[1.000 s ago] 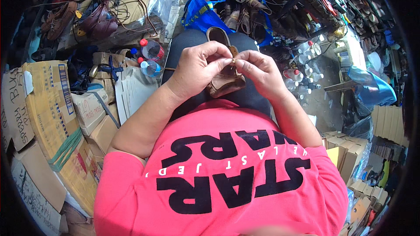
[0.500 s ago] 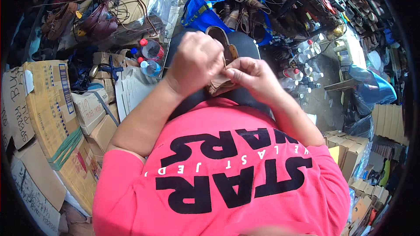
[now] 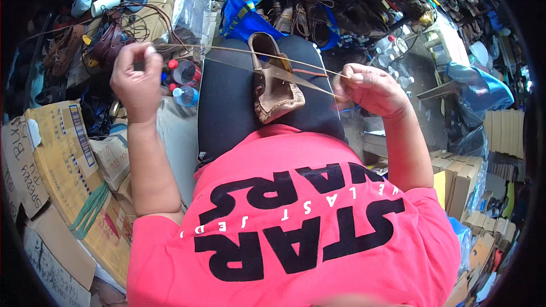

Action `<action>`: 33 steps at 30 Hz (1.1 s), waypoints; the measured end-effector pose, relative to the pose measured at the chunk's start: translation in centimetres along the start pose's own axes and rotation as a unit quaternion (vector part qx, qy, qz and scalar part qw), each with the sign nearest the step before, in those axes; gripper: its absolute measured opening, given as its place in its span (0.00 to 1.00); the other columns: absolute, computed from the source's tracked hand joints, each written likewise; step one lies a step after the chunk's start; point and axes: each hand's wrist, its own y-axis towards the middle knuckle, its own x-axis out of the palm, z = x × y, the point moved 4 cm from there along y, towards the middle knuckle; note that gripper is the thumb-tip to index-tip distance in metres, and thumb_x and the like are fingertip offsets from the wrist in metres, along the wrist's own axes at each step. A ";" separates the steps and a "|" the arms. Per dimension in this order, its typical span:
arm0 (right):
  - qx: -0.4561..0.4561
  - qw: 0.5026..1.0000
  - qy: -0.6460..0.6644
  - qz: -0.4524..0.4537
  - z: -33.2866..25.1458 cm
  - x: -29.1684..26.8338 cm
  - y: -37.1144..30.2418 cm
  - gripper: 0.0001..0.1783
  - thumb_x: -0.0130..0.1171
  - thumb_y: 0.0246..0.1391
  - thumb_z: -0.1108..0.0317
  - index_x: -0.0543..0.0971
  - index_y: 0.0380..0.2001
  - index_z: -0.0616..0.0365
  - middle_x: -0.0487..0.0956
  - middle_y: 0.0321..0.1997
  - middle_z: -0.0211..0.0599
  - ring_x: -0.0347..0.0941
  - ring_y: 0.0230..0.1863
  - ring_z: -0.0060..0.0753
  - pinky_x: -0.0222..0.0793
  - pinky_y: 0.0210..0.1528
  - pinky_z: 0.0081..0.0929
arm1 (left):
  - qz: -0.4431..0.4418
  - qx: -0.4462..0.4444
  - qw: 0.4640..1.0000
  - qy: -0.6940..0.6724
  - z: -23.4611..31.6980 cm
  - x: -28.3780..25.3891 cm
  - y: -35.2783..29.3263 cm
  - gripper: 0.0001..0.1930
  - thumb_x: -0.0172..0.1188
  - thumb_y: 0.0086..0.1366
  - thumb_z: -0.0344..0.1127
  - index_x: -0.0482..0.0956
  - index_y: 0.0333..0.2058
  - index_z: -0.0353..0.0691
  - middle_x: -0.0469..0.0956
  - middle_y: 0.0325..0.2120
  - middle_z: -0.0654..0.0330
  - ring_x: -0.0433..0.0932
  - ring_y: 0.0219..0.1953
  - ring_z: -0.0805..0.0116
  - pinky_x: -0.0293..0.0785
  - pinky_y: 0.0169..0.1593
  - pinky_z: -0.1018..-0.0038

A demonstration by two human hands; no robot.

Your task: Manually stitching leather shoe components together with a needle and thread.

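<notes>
A brown leather moccasin [image 3: 278,108], its stitched toe toward me, lies on my dark-trousered lap. Above it a thin tan lace [image 3: 239,50] runs taut from side to side. My left hand [image 3: 136,79] pinches the lace between thumb and fingertips, well out to the left of the shoe. On the other side, my right hand [image 3: 372,88] is closed on the lace with bent fingers. A second, motion-smeared strand slants across the shoe opening toward my right hand. A short orange-brown strip shows near the shoe's right side.
Beyond my knees stands a blue bag [image 3: 233,20] with several brown shoes in it. Plastic bottles stand to the left, including a blue one [image 3: 185,96], and several more at the right. Cardboard boxes [image 3: 60,148] crowd my left side.
My hands were together over the shoe; they have spread wide apart, left and right, drawing the lace out between them. The shoe is now uncovered on my lap.
</notes>
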 end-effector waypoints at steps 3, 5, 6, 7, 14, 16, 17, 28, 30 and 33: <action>0.040 0.998 0.011 0.044 0.3 -3.3 -1.7 0.10 0.54 0.62 0.61 0.73 0.33 0.56 0.72 0.30 0.26 0.68 0.32 0.20 0.65 0.38 0.18 | 0.018 -0.084 0.996 -0.013 -3.9 -1.6 -0.7 0.03 0.59 0.62 0.26 0.79 0.34 0.36 0.78 0.30 0.68 0.73 0.33 0.81 0.70 0.41 0.82; 0.028 0.995 -0.026 0.095 0.6 -5.2 -2.5 0.09 0.55 0.61 0.61 0.73 0.33 0.55 0.69 0.27 0.22 0.64 0.29 0.15 0.62 0.34 0.14 | 0.024 -0.124 0.992 0.001 -5.0 -2.3 -0.8 0.02 0.58 0.63 0.27 0.78 0.33 0.36 0.77 0.29 0.69 0.72 0.31 0.82 0.69 0.39 0.82; 0.034 0.987 -0.081 0.131 0.6 -6.0 -3.0 0.09 0.56 0.61 0.60 0.74 0.32 0.54 0.70 0.28 0.21 0.63 0.28 0.14 0.60 0.34 0.14 | 0.008 -0.131 0.991 -0.023 -5.4 -2.2 -0.8 0.02 0.59 0.62 0.26 0.78 0.33 0.36 0.76 0.27 0.71 0.72 0.30 0.83 0.69 0.37 0.83; 0.040 0.976 -0.137 0.167 0.8 -6.7 -3.2 0.09 0.58 0.60 0.60 0.74 0.32 0.53 0.70 0.28 0.20 0.62 0.28 0.13 0.59 0.34 0.13 | -0.007 -0.138 0.989 -0.047 -5.8 -2.0 -1.0 0.01 0.59 0.61 0.25 0.78 0.32 0.36 0.76 0.26 0.72 0.71 0.28 0.85 0.69 0.35 0.84; 0.023 0.870 -0.455 0.187 3.7 -3.6 -0.3 0.19 0.71 0.47 0.61 0.80 0.41 0.57 0.73 0.38 0.31 0.71 0.41 0.22 0.69 0.41 0.23 | -0.047 -0.146 0.988 -0.001 -4.9 -1.9 -2.3 0.02 0.59 0.63 0.25 0.78 0.34 0.35 0.75 0.29 0.71 0.70 0.31 0.85 0.67 0.37 0.86; -0.016 0.810 -0.555 0.187 3.8 -1.0 0.7 0.21 0.74 0.41 0.58 0.81 0.39 0.54 0.73 0.37 0.36 0.72 0.40 0.30 0.70 0.41 0.27 | -0.044 -0.134 0.990 0.001 -5.2 -2.1 -2.2 0.02 0.59 0.63 0.25 0.78 0.34 0.35 0.75 0.29 0.71 0.70 0.31 0.85 0.67 0.37 0.85; -0.073 0.809 -0.542 0.215 4.6 -1.2 0.8 0.16 0.72 0.44 0.61 0.81 0.36 0.55 0.72 0.34 0.35 0.73 0.38 0.34 0.69 0.39 0.28 | -0.041 -0.120 0.992 -0.001 -5.3 -2.0 -2.0 0.02 0.59 0.63 0.26 0.78 0.34 0.35 0.76 0.29 0.70 0.71 0.31 0.84 0.68 0.37 0.85; -0.109 0.786 -0.564 0.228 2.9 -1.6 0.9 0.15 0.69 0.46 0.66 0.81 0.39 0.55 0.75 0.36 0.35 0.73 0.39 0.33 0.70 0.42 0.28 | 0.024 -0.073 0.995 0.068 -4.8 -3.5 -2.7 0.01 0.58 0.62 0.26 0.78 0.33 0.37 0.75 0.27 0.71 0.68 0.28 0.84 0.66 0.34 0.84; -0.148 0.737 -0.634 0.180 4.0 -0.9 2.1 0.11 0.69 0.46 0.66 0.82 0.35 0.53 0.74 0.37 0.39 0.74 0.40 0.36 0.71 0.42 0.32 | 0.037 -0.071 0.995 0.056 -4.7 -3.4 -2.5 0.01 0.58 0.62 0.26 0.78 0.33 0.37 0.75 0.27 0.70 0.69 0.28 0.84 0.66 0.34 0.83; -0.102 0.797 -0.553 0.220 4.2 -2.0 2.3 0.08 0.66 0.49 0.70 0.81 0.33 0.57 0.76 0.31 0.36 0.75 0.34 0.31 0.70 0.38 0.26 | 0.063 -0.075 0.994 0.046 -4.4 -4.2 -2.3 0.01 0.58 0.63 0.26 0.77 0.33 0.36 0.75 0.27 0.69 0.69 0.29 0.83 0.66 0.35 0.83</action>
